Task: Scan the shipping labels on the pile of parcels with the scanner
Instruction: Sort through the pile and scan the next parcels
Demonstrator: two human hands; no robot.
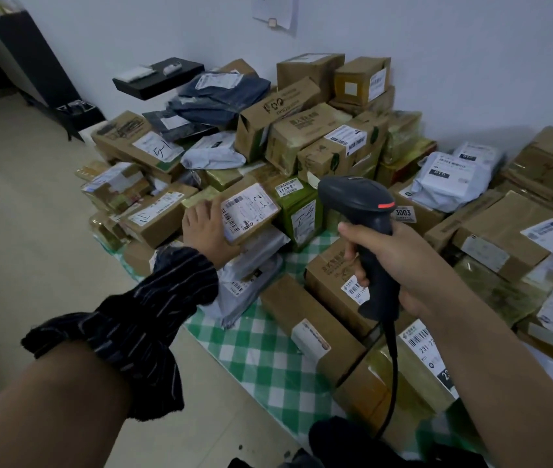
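The right grip is closed round the handle of the black corded handheld scanner. The scanner sits at 3 o'clock of frame centre, its head directed toward 10 o'clock. The left grip lies against the left end of the small brown cardboard box at 9 o'clock. Whether its fingers clasp the box cannot be determined. The white shipping label on this box faces up, tilted. The heap of brown cardboard and grey poly-bag parcels runs from 11 to 3 o'clock on the green-and-white checked cloth.

Probable faults:
- Misread: the green carton, just beside the box at its 3 o'clock, carries its own label, and a loose aim may catch it.
- Snag: the black cable trails over parcels at 5 o'clock.
- Slip: the tilted box may drop if lightly supported.
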